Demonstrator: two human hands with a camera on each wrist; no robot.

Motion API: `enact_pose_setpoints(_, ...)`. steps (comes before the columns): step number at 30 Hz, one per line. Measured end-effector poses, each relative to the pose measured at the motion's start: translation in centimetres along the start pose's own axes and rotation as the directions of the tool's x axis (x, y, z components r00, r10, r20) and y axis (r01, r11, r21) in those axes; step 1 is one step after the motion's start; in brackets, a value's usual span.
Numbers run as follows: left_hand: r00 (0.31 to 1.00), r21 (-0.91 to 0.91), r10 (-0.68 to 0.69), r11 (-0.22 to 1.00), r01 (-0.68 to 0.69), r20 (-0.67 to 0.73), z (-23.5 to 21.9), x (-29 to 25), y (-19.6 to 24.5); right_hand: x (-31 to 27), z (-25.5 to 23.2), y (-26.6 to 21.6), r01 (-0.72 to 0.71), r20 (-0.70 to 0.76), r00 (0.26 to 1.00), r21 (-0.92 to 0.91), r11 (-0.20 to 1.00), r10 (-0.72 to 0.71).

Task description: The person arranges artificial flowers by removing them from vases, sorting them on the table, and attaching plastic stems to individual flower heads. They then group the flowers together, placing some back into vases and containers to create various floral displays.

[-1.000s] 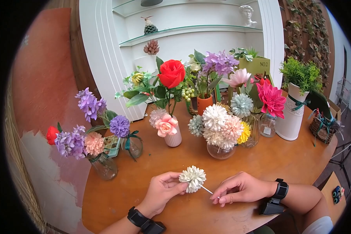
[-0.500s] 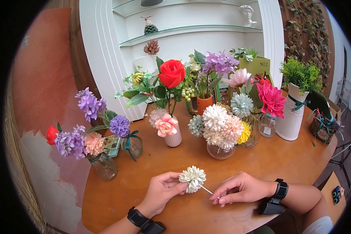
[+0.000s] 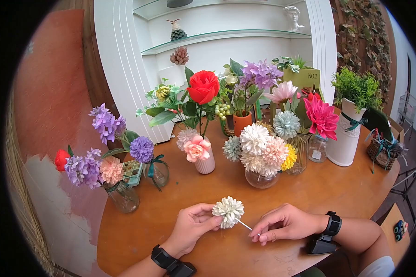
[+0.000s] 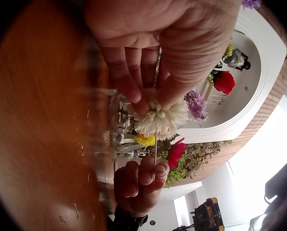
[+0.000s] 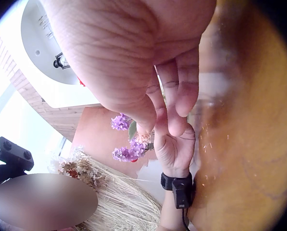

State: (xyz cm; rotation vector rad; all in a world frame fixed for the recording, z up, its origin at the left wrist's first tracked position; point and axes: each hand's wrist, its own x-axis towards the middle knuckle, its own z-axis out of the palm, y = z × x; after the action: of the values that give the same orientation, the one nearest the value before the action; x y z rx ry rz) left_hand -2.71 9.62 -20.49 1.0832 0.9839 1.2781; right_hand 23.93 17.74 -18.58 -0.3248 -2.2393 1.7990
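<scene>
A cream-white artificial flower (image 3: 229, 211) with a short pale stem (image 3: 244, 224) is held over the near part of the wooden table (image 3: 171, 194). My left hand (image 3: 192, 227) pinches the bloom by its petals from the left, thumb and fingertips on its edge, as the left wrist view also shows. At the stem's lower end, the thumb and fingers of my right hand (image 3: 284, 224) pinch the tip. The stem slants down from the bloom toward the right hand. In the right wrist view the bloom is hidden behind the fingers.
Beyond the hands stands a round glass vase (image 3: 262, 180) of white, pink and yellow blooms. A pink ribbed vase (image 3: 205, 161) is left of it, and glass jars (image 3: 125, 198) of flowers stand farther left. A tall white vase (image 3: 344, 143) and a woven basket (image 3: 382, 153) stand at right.
</scene>
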Motion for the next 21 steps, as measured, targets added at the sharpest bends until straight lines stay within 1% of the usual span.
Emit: enact_pose_setpoints(21, 1.000, 0.009, -0.002, 1.000, 0.002, 0.006, 0.06, -0.02, 0.11, 0.02, 0.04, -0.01, 0.001, -0.004, 1.000, -0.004, 1.000, -0.002)
